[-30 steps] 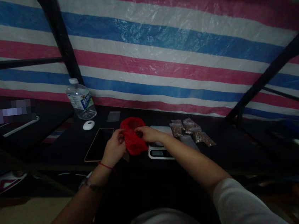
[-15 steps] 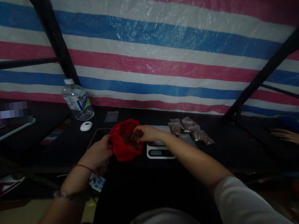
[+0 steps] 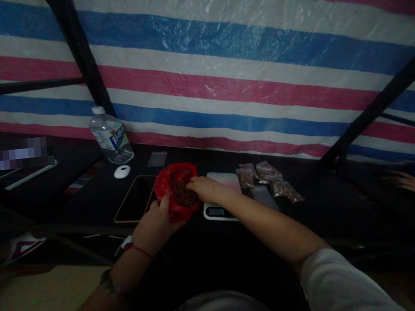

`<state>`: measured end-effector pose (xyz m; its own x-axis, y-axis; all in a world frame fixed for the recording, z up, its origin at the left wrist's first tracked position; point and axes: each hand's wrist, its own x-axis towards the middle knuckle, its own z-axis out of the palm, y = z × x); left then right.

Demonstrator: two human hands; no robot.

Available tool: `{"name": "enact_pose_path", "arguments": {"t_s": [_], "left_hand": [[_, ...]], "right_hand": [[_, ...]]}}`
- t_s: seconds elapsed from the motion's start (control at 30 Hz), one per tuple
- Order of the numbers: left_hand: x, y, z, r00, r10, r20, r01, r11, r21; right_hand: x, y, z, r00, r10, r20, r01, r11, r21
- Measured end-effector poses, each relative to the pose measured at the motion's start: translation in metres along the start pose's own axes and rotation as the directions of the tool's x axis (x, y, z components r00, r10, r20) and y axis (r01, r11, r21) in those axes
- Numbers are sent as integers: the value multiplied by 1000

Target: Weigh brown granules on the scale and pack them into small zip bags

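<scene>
My left hand is closed on the near left side of a red plastic bag, whose mouth gapes upward. Inside lie many small brown dried pieces, too dim to name more exactly. My right hand reaches over the bag's right rim, its fingers pinched together among the pieces and the tips partly hidden. Just right of the bag, under my right wrist, a white digital scale rests on the black table. Several small zip bags with brown contents lie beyond it, beside a flat clear zip bag.
A phone lies left of the red bag. Behind it are a white computer mouse, a large clear bottle and another flat zip bag. Another person's hand rests far right. Black frame bars stand before a striped sheet.
My left hand has shifted to the nearer side of the red bag, uncovering the phone. My right hand's fingers sit lower among the brown pieces. The view has shifted slightly.
</scene>
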<state>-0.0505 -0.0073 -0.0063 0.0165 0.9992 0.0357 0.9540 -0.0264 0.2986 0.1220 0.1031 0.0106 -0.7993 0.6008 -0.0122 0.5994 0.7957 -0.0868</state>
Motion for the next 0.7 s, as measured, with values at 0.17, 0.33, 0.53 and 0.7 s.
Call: {"name": "enact_pose_path", "arguments": {"t_s": [0.17, 0.33, 0.53, 0.7], "left_hand": [[11, 1, 11, 998, -11, -62, 9, 999, -33], [15, 4, 18, 996, -52, -69, 46, 995, -87], [20, 0, 24, 985, -103, -141, 51, 942, -333], [26, -5, 32, 961, -207, -186, 41, 767, -641]], "right_hand": [[-1, -5, 1, 996, -93, 0, 92, 989, 112], [3, -3, 0, 984, -177, -9, 173, 955, 241], [6, 5, 4, 996, -69, -56, 84, 932, 352], [11, 9, 7, 997, 5, -76, 34, 865, 501]]}}
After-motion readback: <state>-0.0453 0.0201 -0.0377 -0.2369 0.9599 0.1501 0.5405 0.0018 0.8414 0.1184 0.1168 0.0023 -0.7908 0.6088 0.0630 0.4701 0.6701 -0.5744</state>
